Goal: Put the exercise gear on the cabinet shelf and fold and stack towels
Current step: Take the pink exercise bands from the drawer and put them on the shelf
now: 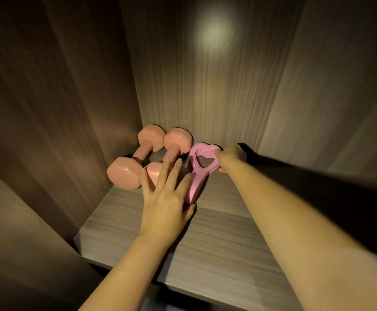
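Operator: Nearest my lens is the front edge of the shelf; I see both bare arms reaching over it into the cabinet.

Desk: State of the grip?

Operator: Right hand pinches the far, heart-shaped loop of the pink band, fingers curled on its rim. Left hand holds nothing. Its fingers are straight and spread, lying over the near head of the right dumbbell, forefinger against the band's stem.

Desk: Position of the gear?

Operator: From the pinch the band runs back toward me, its tail on the shelf. Both dumbbells lie side by side just left of the pinch, the left dumbbell farthest from it. Whether the nearer one touches the band, I cannot tell. Just beyond the pinch stands the back wall.
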A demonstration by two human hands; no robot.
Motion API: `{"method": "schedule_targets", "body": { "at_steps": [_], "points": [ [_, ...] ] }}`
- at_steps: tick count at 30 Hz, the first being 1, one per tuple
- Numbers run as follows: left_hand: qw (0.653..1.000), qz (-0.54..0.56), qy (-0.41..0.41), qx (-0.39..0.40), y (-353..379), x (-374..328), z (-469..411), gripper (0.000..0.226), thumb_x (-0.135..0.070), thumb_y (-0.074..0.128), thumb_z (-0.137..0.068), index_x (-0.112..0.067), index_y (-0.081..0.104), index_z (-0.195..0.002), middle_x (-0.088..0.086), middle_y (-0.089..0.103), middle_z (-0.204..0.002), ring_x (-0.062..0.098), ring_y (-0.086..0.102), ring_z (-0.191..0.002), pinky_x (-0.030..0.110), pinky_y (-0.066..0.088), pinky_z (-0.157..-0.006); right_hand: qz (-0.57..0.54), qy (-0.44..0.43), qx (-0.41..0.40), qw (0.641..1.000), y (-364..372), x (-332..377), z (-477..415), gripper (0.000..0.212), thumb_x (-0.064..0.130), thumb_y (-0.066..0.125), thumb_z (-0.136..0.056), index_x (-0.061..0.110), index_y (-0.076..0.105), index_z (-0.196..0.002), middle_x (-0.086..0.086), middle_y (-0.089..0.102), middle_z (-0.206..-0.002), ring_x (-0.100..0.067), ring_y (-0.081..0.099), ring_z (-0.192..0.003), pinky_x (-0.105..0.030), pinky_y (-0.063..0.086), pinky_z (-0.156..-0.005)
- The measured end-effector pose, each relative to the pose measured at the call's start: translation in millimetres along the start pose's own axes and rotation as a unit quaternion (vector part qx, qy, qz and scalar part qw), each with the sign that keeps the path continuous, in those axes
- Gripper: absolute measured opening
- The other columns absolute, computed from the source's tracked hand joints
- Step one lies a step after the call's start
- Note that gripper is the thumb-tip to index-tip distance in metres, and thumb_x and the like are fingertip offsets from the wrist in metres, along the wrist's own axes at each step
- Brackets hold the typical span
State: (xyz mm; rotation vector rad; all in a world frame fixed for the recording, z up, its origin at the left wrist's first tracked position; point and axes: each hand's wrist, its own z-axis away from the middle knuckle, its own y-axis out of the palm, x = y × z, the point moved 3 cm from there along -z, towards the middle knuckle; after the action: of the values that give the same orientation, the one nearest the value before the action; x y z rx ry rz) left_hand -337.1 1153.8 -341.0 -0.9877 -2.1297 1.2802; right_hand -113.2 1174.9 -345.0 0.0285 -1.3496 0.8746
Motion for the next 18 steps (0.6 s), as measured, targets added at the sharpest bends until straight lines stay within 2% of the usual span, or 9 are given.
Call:
{"method": "schedule_targets", "body": {
  "at_steps": [4, 7, 10, 12, 15, 18],
  "points": [
    [1.0, -0.017, -0.001, 0.0, 0.4, 2.0, -1.3, 0.067, -0.038, 0.08, -0.068, -0.016, 0.06, -0.128, 0.012, 0.039, -0.151, 0.031, 0.019, -0.147, 0.069, 0.013, -0.11, -0.007, -0.011, -0.009, 1.0, 1.3, -3.0, -2.1, 0.031, 0.02, 0.063, -0.093, 0.0, 0.065, -0.116, -0.02, 0.067, -0.114, -0.038, 0.067, -0.098, -0.044, 0.057, -0.083],
    [1.0, -0.028, -0.002, -0.003, 3.7, 3.3, -0.9, 0.065, -0.036, 0.081, -0.067, -0.014, 0.062, -0.125, 0.014, 0.038, -0.151, 0.032, 0.018, -0.147, 0.07, 0.015, -0.109, 0.017, -0.009, -0.014, 1.0, 1.9, -0.9, -1.5, 0.033, 0.02, 0.064, -0.092, 0.001, 0.064, -0.119, -0.018, 0.067, -0.115, -0.036, 0.068, -0.097, -0.043, 0.058, -0.081],
    [0.999, -0.034, -0.018, -0.006, 4.5, 4.6, -0.1, 0.06, -0.039, 0.079, -0.07, -0.014, 0.064, -0.123, 0.016, 0.035, -0.153, 0.035, 0.019, -0.146, 0.069, 0.013, -0.11, 0.09, -0.033, -0.037, 0.995, 1.2, 0.7, 0.1, 0.034, 0.027, 0.062, -0.093, 0.002, 0.064, -0.117, -0.017, 0.065, -0.116, -0.034, 0.065, -0.101, -0.034, 0.054, -0.079],
    [0.999, -0.037, -0.022, -0.005, 4.4, 3.9, 1.1, 0.06, -0.04, 0.077, -0.072, -0.014, 0.063, -0.125, 0.017, 0.032, -0.154, 0.036, 0.018, -0.146, 0.069, 0.013, -0.11, 0.143, -0.056, -0.052, 0.987, -0.7, -0.2, 4.0, 0.036, 0.033, 0.058, -0.095, 0.004, 0.065, -0.116, -0.016, 0.062, -0.118, -0.034, 0.062, -0.105, -0.033, 0.049, -0.078],
    [0.999, -0.038, -0.02, -0.004, 3.1, 2.8, 1.7, 0.06, -0.047, 0.068, -0.078, -0.015, 0.06, -0.129, 0.015, 0.025, -0.158, 0.035, 0.015, -0.147, 0.067, 0.008, -0.112, 0.189, -0.089, -0.054, 0.976, -2.0, -3.4, 8.1, 0.043, 0.039, 0.05, -0.098, 0.003, 0.065, -0.116, -0.016, 0.06, -0.12, -0.034, 0.058, -0.108, -0.034, 0.048, -0.081],
    [0.999, -0.032, -0.025, -0.017, 1.6, 2.5, -0.2, 0.049, -0.045, 0.059, -0.087, -0.015, 0.064, -0.125, 0.015, 0.027, -0.157, 0.035, 0.016, -0.147, 0.067, 0.01, -0.112, 0.193, -0.104, -0.049, 0.974, -1.6, -5.8, 9.7, 0.039, 0.034, 0.048, -0.1, 0.002, 0.067, -0.113, -0.018, 0.063, -0.118, -0.035, 0.06, -0.107, -0.034, 0.048, -0.08]
  ]
}}
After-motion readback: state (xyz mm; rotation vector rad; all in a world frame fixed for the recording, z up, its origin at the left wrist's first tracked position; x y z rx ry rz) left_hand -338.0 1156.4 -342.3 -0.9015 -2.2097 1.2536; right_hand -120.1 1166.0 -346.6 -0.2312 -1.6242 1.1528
